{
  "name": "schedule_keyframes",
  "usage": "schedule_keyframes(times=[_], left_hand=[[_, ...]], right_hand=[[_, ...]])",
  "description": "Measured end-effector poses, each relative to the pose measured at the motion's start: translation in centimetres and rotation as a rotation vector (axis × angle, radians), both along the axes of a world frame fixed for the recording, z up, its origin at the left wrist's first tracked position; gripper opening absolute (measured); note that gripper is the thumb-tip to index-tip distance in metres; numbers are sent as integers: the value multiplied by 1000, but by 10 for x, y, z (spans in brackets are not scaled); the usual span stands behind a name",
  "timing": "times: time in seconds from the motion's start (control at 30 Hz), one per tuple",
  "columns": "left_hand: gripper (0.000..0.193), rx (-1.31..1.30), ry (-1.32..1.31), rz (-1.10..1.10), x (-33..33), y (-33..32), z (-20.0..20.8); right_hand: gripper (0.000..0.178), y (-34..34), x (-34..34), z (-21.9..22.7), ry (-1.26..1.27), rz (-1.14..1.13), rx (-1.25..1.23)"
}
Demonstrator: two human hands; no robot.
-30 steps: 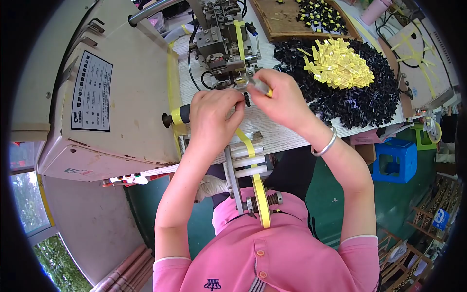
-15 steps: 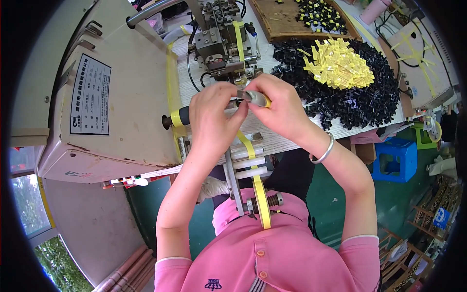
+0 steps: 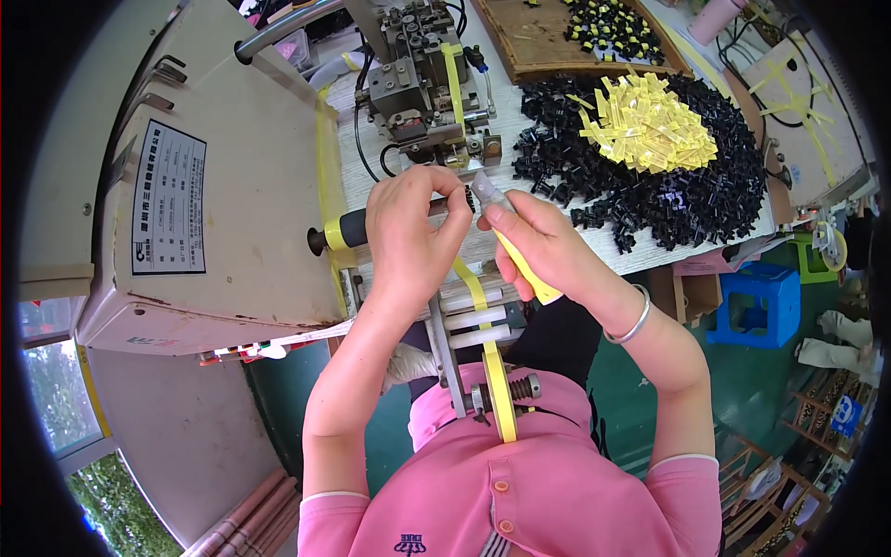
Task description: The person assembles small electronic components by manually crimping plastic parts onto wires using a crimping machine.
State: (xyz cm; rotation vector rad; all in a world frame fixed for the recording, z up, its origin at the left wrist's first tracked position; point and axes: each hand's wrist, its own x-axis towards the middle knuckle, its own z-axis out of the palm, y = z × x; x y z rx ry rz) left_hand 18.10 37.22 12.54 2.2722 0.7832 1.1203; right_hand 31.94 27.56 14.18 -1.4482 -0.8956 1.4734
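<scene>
- Head view: the left hand (image 3: 408,227) is bent in a narrow pinch, thumb and forefinger curled round to a small black piece (image 3: 470,198) at their tips. Much of that piece is hidden, so its shape is hard to tell.
- The right hand (image 3: 548,243) is closed round a knife (image 3: 531,269) with a yellow handle, thumb laid along it. The blade points up and leftward, just beside the black piece; whether they touch, I cannot tell.
- A bracelet (image 3: 634,320) circles the right wrist.
- A rod with a black grip (image 3: 353,227) and a yellow band runs behind the left hand; contact cannot be told.
- Beyond the hands, a metal machine (image 3: 394,88) stands on the white table (image 3: 348,153), a yellow strip running down its front.
- Nearer the body, yellow tape (image 3: 501,395) passes white rollers (image 3: 475,317) on a metal bracket.
- Right of the machine lies a heap of black parts (image 3: 677,209), with yellow slips (image 3: 650,125) piled on top.
- Behind the heap, a wooden tray (image 3: 529,32) holds more black and yellow pieces.
- At left stands a beige cabinet (image 3: 241,204); at right, on the green floor, a blue stool (image 3: 761,302).
</scene>
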Motion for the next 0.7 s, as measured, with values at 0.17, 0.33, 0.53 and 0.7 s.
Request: schedule_keyframes(times=[0.17,0.33,0.53,0.7], left_hand=[[14,6,11,5,1,-1,1],[15,34,9,7,0,0,-1],[17,38,-12,-5,-1,1,-1],[17,44,-33,-38,0,1,-2]], right_hand=[[37,3,1,2,-67,20,-9],[40,5,1,6,-88,29,-70],[39,11,6,16,-83,86,-126],[39,26,15,26,-64,144,-277]])
